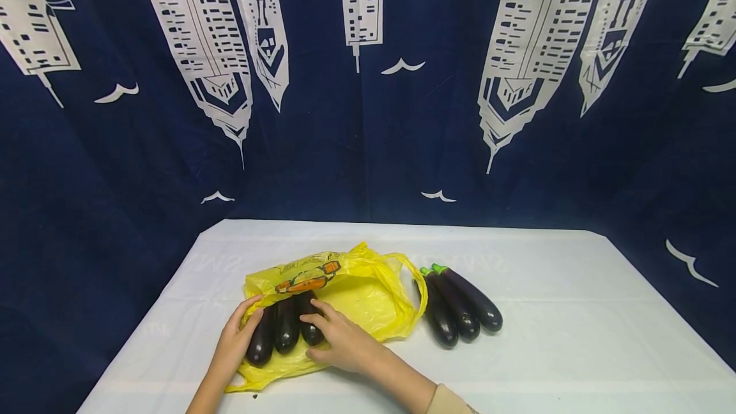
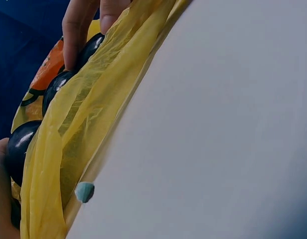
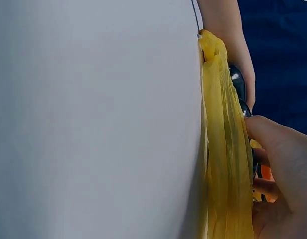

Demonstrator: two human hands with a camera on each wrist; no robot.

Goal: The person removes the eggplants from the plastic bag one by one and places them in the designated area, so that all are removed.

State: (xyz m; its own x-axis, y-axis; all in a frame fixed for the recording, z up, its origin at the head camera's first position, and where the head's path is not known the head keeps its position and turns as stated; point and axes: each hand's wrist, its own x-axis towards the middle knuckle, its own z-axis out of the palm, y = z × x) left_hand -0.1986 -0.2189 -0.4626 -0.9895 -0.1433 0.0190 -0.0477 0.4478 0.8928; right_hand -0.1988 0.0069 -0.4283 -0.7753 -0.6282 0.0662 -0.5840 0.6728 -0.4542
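Note:
Three dark purple eggplants (image 1: 287,328) lie side by side, stem ends hidden inside a yellow plastic bag (image 1: 368,305) and rounded ends at its open side. My left hand (image 1: 234,336) rests along the outer side of the leftmost eggplant (image 1: 260,341), fingers reaching toward the bag's printed upper layer. From the other side, my right hand (image 1: 345,340) touches the rightmost eggplant (image 1: 311,331) with spread fingertips, its thumb lower down near the bag. In the left wrist view, the shiny end of an eggplant (image 2: 23,149) shows beside the left hand, behind the crumpled bag edge.
Three more eggplants (image 1: 457,308) with green stems lie together right of the bag, close to its handle loop (image 1: 422,292). All rest on a white-covered table (image 1: 575,337). A dark blue curtain (image 1: 368,145) with white building prints hangs behind. A small dark speck (image 1: 255,396) lies near the front.

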